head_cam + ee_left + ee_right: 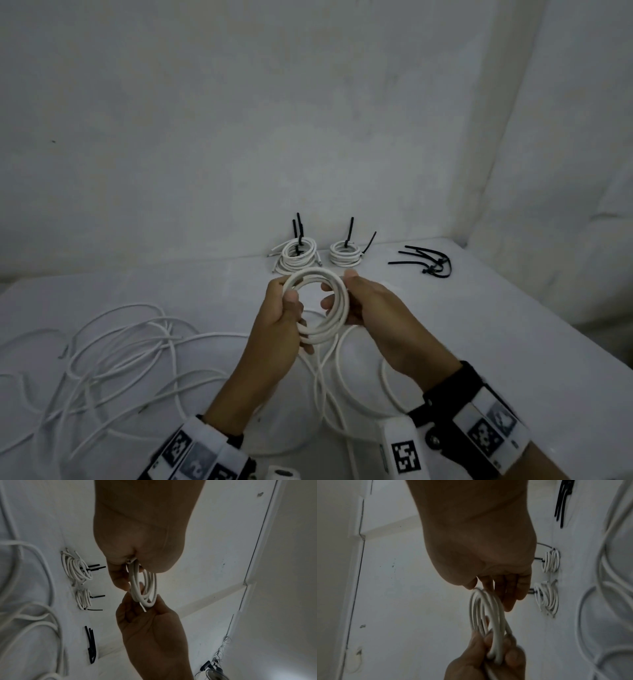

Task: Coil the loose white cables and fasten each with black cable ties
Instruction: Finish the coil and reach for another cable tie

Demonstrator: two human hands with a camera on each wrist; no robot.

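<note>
We hold a half-wound coil (317, 305) of white cable above the desk (513, 325), our left hand (281, 329) gripping its near side, our right hand (370, 308) curled round the far side. The unwound tail (329, 383) trails down to the desk beside the loose cables (120, 349). If it snags there, our winding could pull the loops apart. The spare ties (428, 262) lie well apart, so reaching with one hand may let the coil spring open.
</note>
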